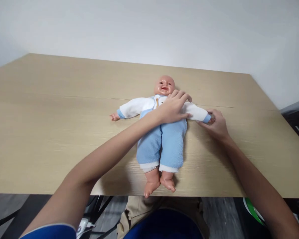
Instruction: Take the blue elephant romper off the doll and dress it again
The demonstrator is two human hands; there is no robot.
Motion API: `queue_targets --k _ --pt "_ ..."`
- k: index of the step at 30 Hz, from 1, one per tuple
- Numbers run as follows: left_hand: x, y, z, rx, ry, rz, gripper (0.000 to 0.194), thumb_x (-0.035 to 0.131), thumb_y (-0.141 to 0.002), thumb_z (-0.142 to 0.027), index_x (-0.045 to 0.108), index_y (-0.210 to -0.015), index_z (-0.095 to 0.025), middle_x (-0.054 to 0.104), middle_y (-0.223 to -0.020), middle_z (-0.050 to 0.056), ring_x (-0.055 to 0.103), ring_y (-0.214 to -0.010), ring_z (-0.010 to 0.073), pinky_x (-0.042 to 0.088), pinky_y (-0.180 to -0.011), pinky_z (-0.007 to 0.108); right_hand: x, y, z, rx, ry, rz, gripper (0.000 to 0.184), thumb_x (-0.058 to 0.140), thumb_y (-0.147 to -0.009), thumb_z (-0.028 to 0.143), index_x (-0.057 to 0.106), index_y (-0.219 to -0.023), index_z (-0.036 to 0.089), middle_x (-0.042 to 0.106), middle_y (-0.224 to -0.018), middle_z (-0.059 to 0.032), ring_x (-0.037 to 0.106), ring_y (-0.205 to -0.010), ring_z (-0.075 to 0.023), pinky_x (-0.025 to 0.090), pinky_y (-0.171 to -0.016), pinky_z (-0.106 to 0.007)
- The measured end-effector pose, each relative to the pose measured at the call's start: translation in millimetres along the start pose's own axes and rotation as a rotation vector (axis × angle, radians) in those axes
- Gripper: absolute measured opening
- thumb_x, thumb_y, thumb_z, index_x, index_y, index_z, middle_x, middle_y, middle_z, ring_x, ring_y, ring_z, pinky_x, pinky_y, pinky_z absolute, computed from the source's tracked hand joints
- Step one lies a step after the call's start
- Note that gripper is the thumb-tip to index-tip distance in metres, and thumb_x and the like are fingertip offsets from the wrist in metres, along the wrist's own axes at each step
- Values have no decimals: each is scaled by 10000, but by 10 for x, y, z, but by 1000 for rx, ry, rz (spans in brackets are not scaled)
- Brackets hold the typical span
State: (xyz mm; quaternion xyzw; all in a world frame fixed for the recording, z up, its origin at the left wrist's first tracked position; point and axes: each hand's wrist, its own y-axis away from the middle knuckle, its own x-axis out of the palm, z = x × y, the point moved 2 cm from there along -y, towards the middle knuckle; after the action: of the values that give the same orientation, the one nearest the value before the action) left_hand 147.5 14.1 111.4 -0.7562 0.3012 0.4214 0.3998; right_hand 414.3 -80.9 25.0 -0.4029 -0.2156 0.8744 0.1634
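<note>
A baby doll (149, 152) lies on its back on the table, its head away from me and its feet near the front edge. It wears a blue and white outfit with white sleeves. My left hand (174, 108) reaches across the doll's chest, its fingers curved round the shoulder and upper sleeve at the right. At the end of that sleeve, my right hand (216, 125) grips the blue cuff (207, 118) and the doll's small hand between thumb and fingers. The doll's other arm (133, 108) stretches out to the left, untouched.
The wooden table (52, 132) has a thin seam running across it. A pale wall (139, 30) rises behind. A black object (297, 116) stands beyond the right edge. Under the front edge are black metal legs, a white plug (82, 226) and a green-and-white item (254, 210).
</note>
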Motion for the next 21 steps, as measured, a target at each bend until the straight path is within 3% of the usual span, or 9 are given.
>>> queue_targets --k 3,7,10,13,15,18,21 --pt "135 -192 -1 -30 -67 115 682 841 -923 -412 605 -1497 -130 662 -1532 229 582 -1402 438 473 -1179 566 -27 29 194 53 -161 -78 594 986 -799 632 749 -1186 249 812 -1176 -106 771 -1094 -344 629 -1006 -525" --pt "216 -198 50 -54 -84 157 584 780 -910 -365 671 -1434 -131 744 -1414 211 641 -1309 430 481 -1122 569 64 87 335 105 -429 -88 702 1003 -828 596 702 -1371 267 761 -1362 -116 754 -1282 -332 626 -1130 -498" --pt "243 -136 145 -54 -6 59 516 717 -938 -406 705 -1383 -145 767 -1351 196 666 -1240 406 493 -1093 549 176 137 278 218 -587 -30 872 983 -846 636 581 -1545 305 685 -1530 -137 732 -1372 -340 636 -1152 -502" --pt "253 -85 239 -47 122 -106 480 691 -958 -438 719 -1336 -143 780 -1301 185 690 -1178 373 509 -1078 520 254 190 214 282 -557 109 795 895 -935 658 570 -1572 312 674 -1573 -160 721 -1399 -357 632 -1162 -548" --pt "244 -56 279 -48 219 -218 432 697 -972 -452 729 -1281 -152 791 -1253 164 705 -1150 347 520 -1076 497 288 217 230 204 -430 210 654 819 -1007 623 630 -1543 299 701 -1550 -168 699 -1428 -379 577 -1228 -618" --pt "217 -7 320 -73 384 -341 443 738 -995 -556 727 -1204 -166 795 -1190 139 717 -1102 316 551 -1038 468 356 240 339 -27 -238 324 542 761 -1052 507 679 -1543 292 715 -1569 -170 646 -1498 -413 457 -1323 -708" --pt "198 49 388 -124 558 -430 575 789 -967 -712 717 -1196 -190 790 -1179 123 728 -1107 309 585 -1028 466 466 239 481 -142 -202 408 538 752 -1031 426 689 -1541 265 707 -1591 -192 638 -1506 -433 458 -1321 -709"
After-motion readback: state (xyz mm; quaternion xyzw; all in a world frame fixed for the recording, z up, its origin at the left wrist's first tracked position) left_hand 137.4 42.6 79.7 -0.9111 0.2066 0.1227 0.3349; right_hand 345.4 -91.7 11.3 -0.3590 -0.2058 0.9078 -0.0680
